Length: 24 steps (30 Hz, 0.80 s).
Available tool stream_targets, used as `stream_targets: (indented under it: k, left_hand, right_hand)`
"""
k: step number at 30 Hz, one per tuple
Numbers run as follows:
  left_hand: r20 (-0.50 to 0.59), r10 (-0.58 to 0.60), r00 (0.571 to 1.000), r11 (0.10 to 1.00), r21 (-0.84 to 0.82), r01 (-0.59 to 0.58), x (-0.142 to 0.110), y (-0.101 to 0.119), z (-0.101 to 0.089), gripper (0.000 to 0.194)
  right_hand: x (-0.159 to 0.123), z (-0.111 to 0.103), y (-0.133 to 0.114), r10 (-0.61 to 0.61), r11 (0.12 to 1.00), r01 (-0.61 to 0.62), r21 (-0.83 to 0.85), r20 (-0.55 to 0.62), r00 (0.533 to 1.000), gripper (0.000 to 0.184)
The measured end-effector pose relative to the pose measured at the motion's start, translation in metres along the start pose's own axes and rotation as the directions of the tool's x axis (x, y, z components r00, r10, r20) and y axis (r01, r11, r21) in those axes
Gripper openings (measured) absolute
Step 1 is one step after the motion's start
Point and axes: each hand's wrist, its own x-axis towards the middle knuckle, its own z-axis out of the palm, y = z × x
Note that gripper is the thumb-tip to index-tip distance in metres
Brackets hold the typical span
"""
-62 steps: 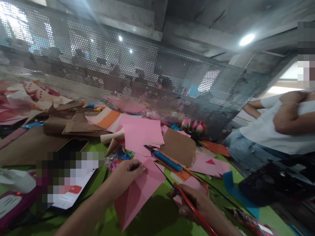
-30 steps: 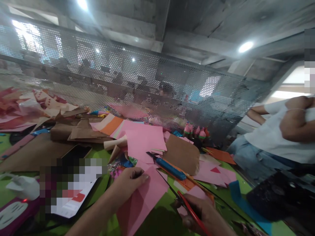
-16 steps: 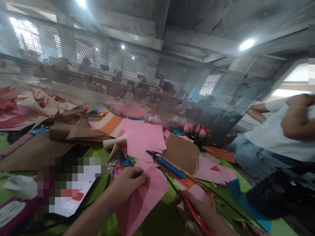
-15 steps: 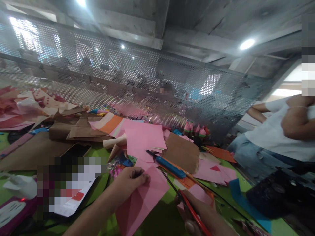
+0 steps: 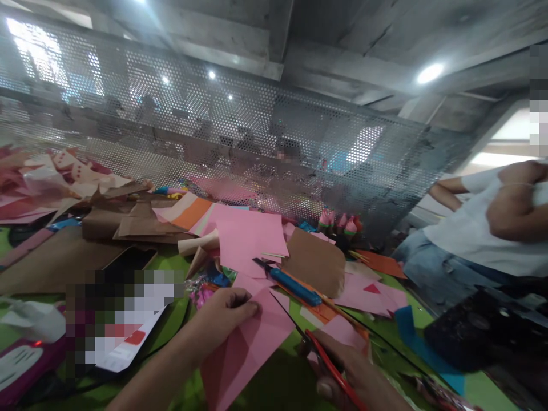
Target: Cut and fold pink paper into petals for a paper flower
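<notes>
Left hand [image 5: 229, 313] pinches pink paper [image 5: 265, 334]; right hand [image 5: 349, 357] grips red-handled scissors [image 5: 319, 349], pointing toward the left hand. Clean cutting likely wants the paper taut, left hand clear.

Green tabletop [image 5: 168, 264] under a phone [image 5: 115, 358], purple device [image 5: 19, 366], brown paper [image 5: 60, 260] and blue strip [image 5: 411, 338].

scissors [image 5: 319, 348] cut off below, phone screen [image 5: 117, 357] partly pixelated
</notes>
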Motion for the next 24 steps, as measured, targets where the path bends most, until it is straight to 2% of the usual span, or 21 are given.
stream_targets:
  k: [6,16,24]
  left_hand:
    - [-0.003,0.006,1.000,1.000,-0.029,-0.006,0.001,0.000,0.000,0.032]
    - [-0.019,0.004,1.000,1.000,-0.027,-0.005,0.000,0.000,0.001,0.037]
    - [-0.023,-0.001,1.000,1.000,-0.026,0.000,0.000,0.000,0.000,0.034]
  right_hand:
    - [0.003,0.001,0.002,-0.005,1.000,0.004,-0.012,-0.024,1.000,0.066]
    - [0.005,0.001,0.006,0.023,1.000,-0.023,-0.002,-0.038,0.999,0.053]
    - [0.007,0.003,0.011,0.048,0.995,-0.044,0.092,-0.042,0.998,0.049]
